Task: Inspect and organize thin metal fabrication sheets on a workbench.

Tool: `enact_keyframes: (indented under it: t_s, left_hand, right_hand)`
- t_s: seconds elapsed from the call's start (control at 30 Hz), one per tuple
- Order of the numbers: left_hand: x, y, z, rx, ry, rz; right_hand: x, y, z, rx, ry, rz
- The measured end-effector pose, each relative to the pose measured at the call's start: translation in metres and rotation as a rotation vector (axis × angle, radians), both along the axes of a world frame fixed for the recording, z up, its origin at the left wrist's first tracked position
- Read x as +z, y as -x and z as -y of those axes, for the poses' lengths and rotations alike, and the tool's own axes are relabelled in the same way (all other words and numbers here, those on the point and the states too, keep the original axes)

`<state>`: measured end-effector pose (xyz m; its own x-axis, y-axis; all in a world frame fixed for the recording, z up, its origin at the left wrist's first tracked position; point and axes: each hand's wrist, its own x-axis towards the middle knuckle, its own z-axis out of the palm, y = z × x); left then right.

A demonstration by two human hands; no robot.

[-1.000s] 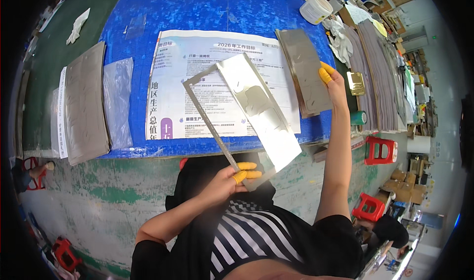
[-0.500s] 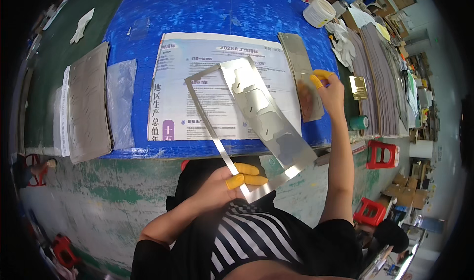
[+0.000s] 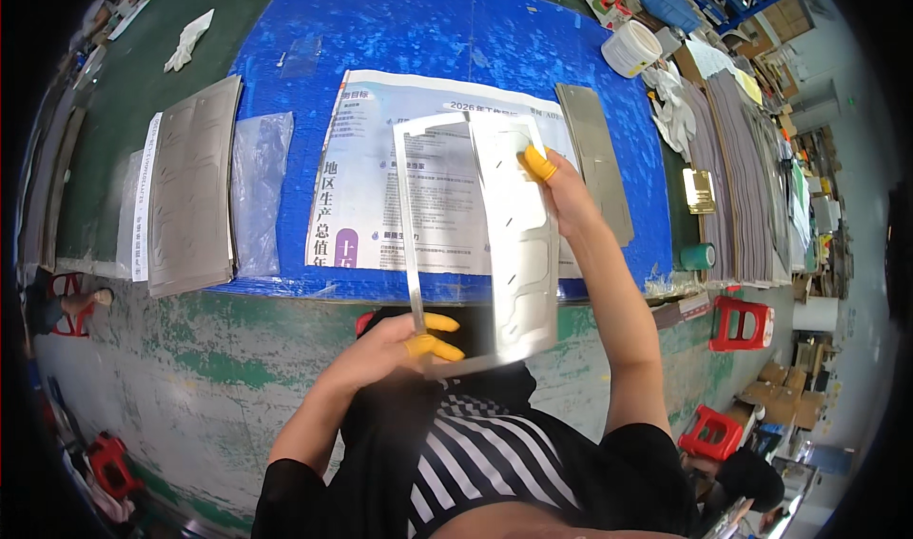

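Left hand (image 3: 390, 345) gripped the windowed metal plate (image 3: 521, 225) by its lower-left corner, partly over the newspaper (image 3: 366, 159); right hand (image 3: 566, 191) had just left the grey sheets (image 3: 601, 180) to pinch the plate's upper-right edge, so yeah, probably a steadier hold.

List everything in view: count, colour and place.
Metal frame: 1, silver, both hands
Newspaper: 1, white, on mat
Mat: 1, blue, on table
Table: 1, green, underneath
Plate stack: 1, grey, newspaper's left
Film: 1, transparent, beside plate stack
Loose plate: 1 visible, grey, newspaper's right
Tub: 1, white, upper right
Plaque: 1, gold, right
Round thing: 1, green, right
Stacked sheets: uncounted, grey, right
Cloths: at least 2, white, both sides
Stools: at least 4, red, floor
Boxes: several, brown, lower right
Left hand: 1, yellow-capped, frame's lower left
Right hand: 1, yellow-capped, frame's upper right
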<state>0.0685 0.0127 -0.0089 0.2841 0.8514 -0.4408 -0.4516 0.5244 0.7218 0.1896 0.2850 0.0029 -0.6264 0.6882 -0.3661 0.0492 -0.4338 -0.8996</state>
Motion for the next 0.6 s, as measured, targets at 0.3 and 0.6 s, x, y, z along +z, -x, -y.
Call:
enact_keyframes:
  t_s: [0.3, 0.6]
  left_hand:
    - [0.064, 0.036, -0.002, 0.378, -0.244, -1.238]
    - [0.087, 0.041, -0.08, 0.497, -0.787, -1.632]
  right_hand:
    - [0.033, -0.011, 0.05, -0.019, -0.603, 0.051]
    - [0.044, -0.022, 0.081, 0.048, -1.166, 0.088]
